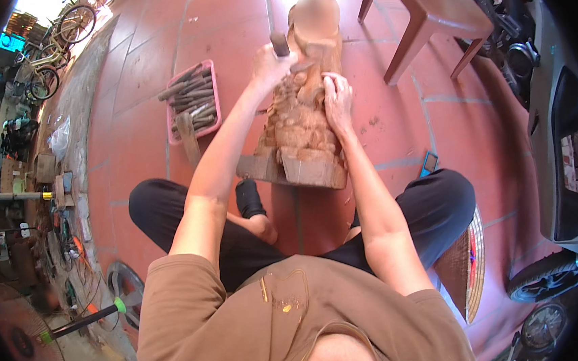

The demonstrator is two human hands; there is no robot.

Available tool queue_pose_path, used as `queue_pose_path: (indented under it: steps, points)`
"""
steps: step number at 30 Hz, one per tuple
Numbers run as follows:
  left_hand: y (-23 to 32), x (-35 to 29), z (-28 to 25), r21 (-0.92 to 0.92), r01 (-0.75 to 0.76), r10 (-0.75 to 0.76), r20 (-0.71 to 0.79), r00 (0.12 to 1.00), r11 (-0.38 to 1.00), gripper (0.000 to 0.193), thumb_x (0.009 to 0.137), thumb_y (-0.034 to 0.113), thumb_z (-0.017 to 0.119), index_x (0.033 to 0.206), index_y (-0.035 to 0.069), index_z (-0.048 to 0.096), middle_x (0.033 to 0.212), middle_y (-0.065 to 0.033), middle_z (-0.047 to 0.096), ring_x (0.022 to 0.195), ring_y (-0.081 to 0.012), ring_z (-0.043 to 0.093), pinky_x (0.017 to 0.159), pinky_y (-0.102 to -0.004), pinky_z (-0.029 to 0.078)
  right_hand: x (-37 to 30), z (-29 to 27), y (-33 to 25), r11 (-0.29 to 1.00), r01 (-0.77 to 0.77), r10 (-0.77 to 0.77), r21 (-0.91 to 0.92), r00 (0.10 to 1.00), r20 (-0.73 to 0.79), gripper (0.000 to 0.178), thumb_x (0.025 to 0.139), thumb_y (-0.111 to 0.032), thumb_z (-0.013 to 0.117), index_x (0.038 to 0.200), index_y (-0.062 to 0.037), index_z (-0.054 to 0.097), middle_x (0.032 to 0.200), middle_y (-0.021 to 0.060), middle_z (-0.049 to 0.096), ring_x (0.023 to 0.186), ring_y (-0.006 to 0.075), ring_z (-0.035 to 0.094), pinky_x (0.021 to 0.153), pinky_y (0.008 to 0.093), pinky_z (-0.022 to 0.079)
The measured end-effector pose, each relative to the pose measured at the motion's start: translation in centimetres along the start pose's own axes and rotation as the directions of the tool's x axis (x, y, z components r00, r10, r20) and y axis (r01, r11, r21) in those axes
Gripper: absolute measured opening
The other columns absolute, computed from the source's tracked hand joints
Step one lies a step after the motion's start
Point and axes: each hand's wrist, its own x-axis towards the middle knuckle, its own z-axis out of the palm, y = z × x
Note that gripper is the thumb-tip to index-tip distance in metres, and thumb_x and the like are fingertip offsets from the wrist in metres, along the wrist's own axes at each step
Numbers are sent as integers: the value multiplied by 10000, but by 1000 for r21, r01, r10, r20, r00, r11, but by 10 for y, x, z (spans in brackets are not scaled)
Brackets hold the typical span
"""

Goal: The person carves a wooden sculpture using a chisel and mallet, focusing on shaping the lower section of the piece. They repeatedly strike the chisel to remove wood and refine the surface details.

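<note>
A brown shirt [239, 320] with a small chest pattern is nearest, above dark trousers [433, 200] on legs folded wide on the red tile floor [236, 22]. Between and beyond the knees lies a carved wooden figure [301, 122], its broad base toward the person and its narrower end toward the floor's far edge. The left hand [271, 66] is closed round a dark tool handle [279, 44] at the carving's upper left side. The right hand [338, 100] lies against the carving's right side, fingers loosely bent; I cannot tell whether it grips. Left of the carving is a pink basket [217, 98] full of long tools [194, 93], a wooden block [188, 137] across its near edge. Toward the floor's far right corner stands a brown chair [438, 6]; a blue object [429, 164] lies by the right knee
</note>
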Motion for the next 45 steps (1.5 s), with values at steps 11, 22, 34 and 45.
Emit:
queue_pose_path:
  steps: [11, 22, 34, 45]
  points:
    - [45, -7, 5, 296, -69, 61, 37, 997, 953, 255, 743, 223, 657, 875, 6, 645, 801, -227, 670, 812, -369, 673, 741, -448, 522, 4, -4, -5, 999, -53, 53, -5, 999, 6, 262, 992, -299, 492, 1124, -137, 649, 1242, 49, 594, 1154, 273, 534, 996, 412, 417]
    - [26, 2, 4, 256, -35, 24, 45, 999, 966, 247, 753, 225, 647, 857, 2, 668, 803, -222, 686, 766, -378, 687, 705, -443, 546, 3, -2, 0, 1000, -23, 23, -9, 1000, 4, 279, 992, -314, 487, 1125, -130, 648, 1228, 60, 597, 1138, 285, 538, 983, 413, 421]
    - [17, -3, 4, -260, 141, -153, -25, 988, 955, 223, 785, 178, 710, 713, -8, 613, 594, -54, 618, 465, -121, 600, 405, -279, 477, 0, -4, -5, 997, -71, 71, 3, 997, -8, 262, 985, -309, 509, 1107, -135, 662, 1219, 39, 611, 1138, 269, 539, 979, 402, 426]
    - [25, 9, -10, -174, 185, -191, -13, 982, 967, 235, 792, 215, 714, 746, 5, 618, 629, -63, 639, 469, -104, 587, 409, -243, 461, 2, -4, 0, 997, -79, 79, 14, 997, -10, 260, 982, -313, 513, 1106, -143, 665, 1227, 29, 609, 1143, 262, 538, 972, 411, 426]
